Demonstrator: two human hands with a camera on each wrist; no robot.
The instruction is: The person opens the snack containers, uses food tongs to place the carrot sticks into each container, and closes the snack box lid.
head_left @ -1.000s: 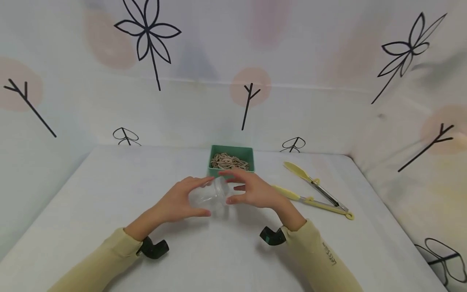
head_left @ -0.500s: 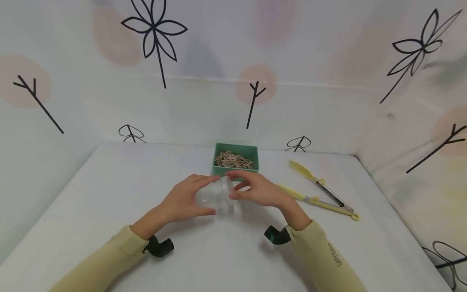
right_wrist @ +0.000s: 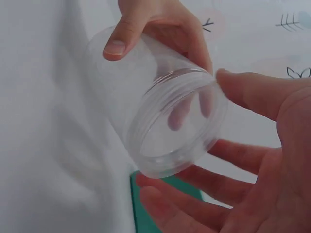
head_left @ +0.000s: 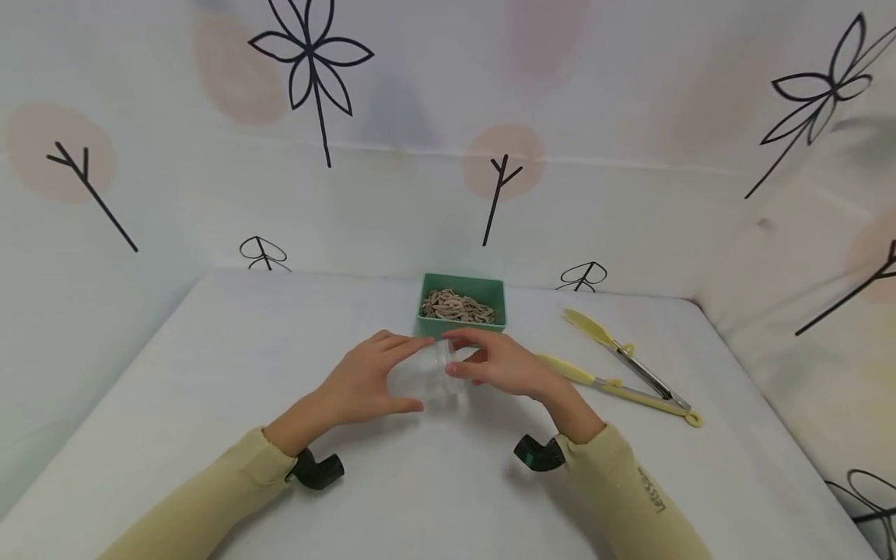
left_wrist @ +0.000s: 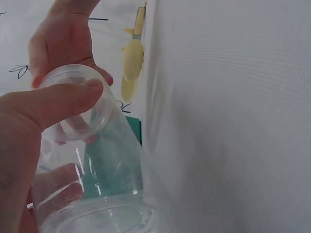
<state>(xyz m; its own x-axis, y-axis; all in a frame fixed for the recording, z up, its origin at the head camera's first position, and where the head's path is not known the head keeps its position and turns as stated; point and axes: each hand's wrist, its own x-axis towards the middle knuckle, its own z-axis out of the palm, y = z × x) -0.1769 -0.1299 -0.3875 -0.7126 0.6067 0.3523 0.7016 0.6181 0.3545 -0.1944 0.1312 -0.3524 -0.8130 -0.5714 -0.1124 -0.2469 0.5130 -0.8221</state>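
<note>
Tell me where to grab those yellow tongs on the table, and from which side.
Take the tongs near the hinged end, the point closest to the table's near right edge, coming from above on the right. The two arms meet there, so one hand probably closes round both; the spoon-shaped tips splay apart towards the green box.

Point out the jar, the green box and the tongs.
jar [right_wrist: 165, 111]: right wrist view, on its clear side wall near the mouth.
green box [head_left: 458, 328]: head view, on its front wall.
tongs [head_left: 630, 389]: head view, on the near arm.
</note>
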